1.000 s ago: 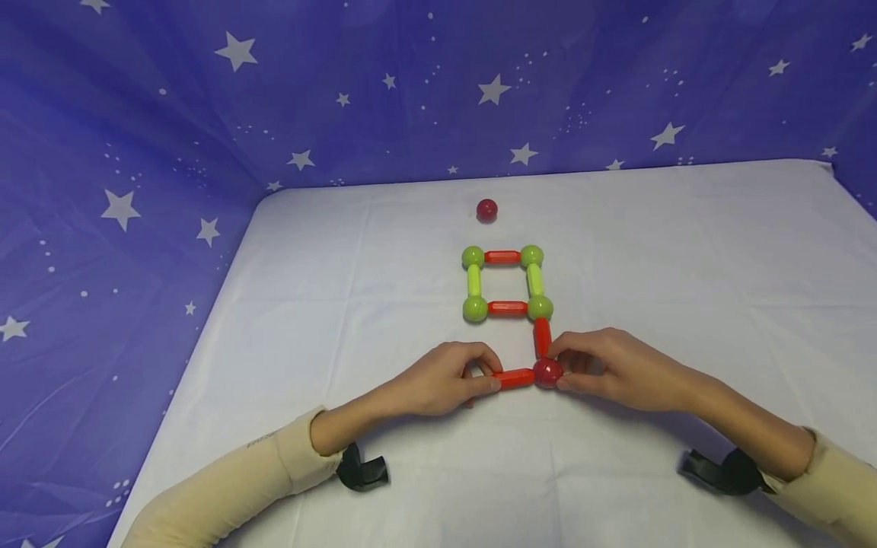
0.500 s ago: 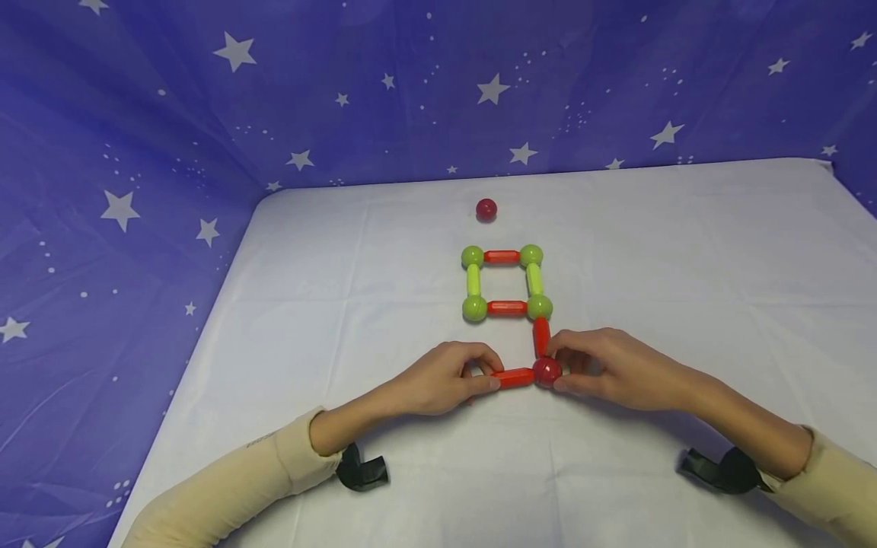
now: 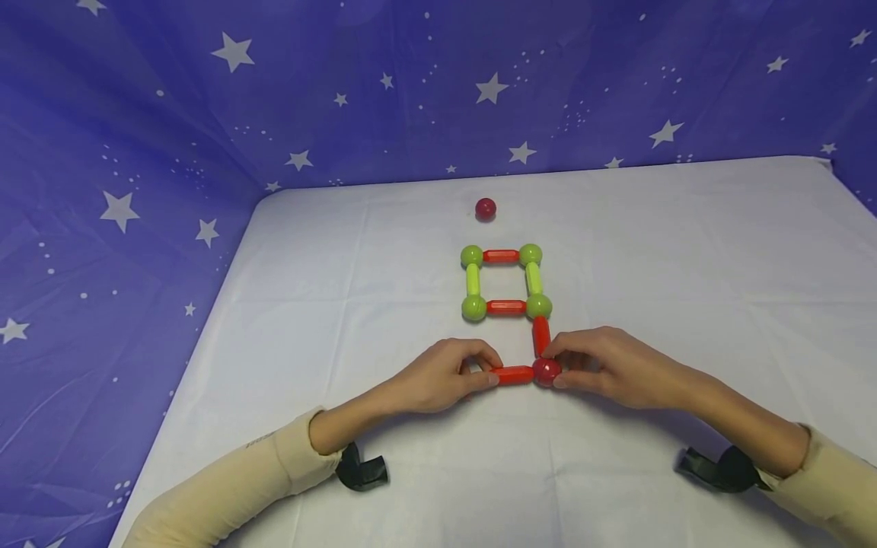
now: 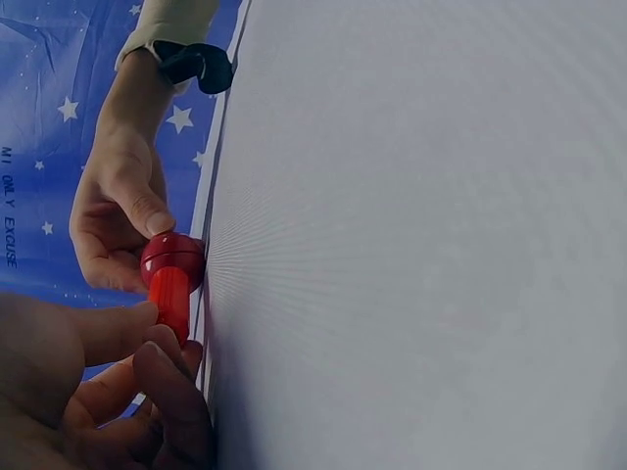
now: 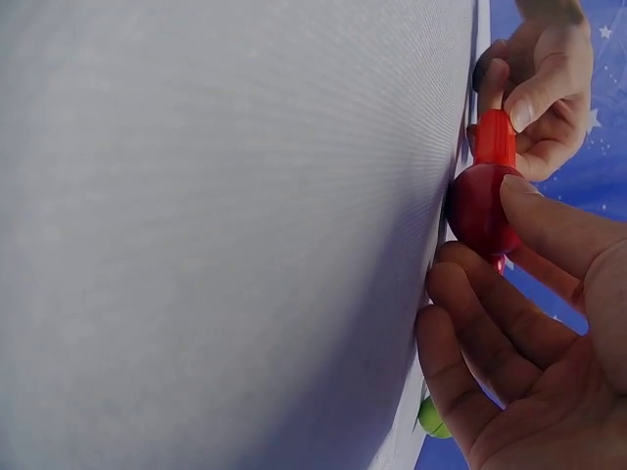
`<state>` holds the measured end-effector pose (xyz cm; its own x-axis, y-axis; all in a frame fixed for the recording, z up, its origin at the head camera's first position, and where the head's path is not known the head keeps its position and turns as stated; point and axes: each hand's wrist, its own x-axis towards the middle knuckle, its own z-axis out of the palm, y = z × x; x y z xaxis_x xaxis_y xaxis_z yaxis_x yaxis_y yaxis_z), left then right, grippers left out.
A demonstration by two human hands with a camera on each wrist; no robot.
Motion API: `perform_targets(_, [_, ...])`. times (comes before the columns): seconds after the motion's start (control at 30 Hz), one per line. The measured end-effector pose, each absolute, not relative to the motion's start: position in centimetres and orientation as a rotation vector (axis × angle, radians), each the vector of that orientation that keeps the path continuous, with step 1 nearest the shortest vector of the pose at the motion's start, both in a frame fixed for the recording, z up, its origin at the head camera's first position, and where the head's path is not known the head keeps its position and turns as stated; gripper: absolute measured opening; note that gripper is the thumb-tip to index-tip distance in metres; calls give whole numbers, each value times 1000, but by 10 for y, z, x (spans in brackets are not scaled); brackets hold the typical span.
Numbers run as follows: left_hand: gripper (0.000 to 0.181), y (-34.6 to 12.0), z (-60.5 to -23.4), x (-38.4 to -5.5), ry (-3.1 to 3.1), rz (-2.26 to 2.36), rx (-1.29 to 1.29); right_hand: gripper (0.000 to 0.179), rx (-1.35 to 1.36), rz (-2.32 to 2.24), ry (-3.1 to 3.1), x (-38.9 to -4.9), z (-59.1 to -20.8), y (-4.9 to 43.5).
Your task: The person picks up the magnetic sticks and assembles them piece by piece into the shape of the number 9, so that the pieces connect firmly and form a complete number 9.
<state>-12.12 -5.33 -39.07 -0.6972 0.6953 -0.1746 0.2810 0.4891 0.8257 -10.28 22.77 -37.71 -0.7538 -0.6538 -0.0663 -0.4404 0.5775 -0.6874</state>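
My left hand (image 3: 438, 378) pinches the outer end of a red rod (image 3: 514, 375) between thumb and fingers. The rod's other end meets a red ball (image 3: 546, 371), which my right hand (image 3: 606, 367) holds with thumb and fingertips. From that ball a second red rod (image 3: 541, 336) runs away from me to a green ball (image 3: 539, 306), the near right corner of a square. Red rods and light green rods (image 3: 473, 279) form the square's sides, with green balls at its corners. In the right wrist view my thumb presses the red ball (image 5: 482, 209).
Beyond the square a loose red ball (image 3: 486, 209) lies on the white cloth (image 3: 329, 251). A blue star-patterned sheet (image 3: 384, 91) rises behind and to the left of the table. Dark wrist mounts (image 3: 361, 468) hang below both cuffs.
The pinched red rod has swung slightly, its left end now a little farther from me. My left hand has shifted slightly with it; my right hand keeps its hold on the ball.
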Motion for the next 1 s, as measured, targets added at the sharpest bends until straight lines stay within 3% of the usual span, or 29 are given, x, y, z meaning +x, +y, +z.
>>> perform_targets(1.0, [15,-54,-389,-126,2286,1128,774,31,-894,-1022,2545,-102,-379,231])
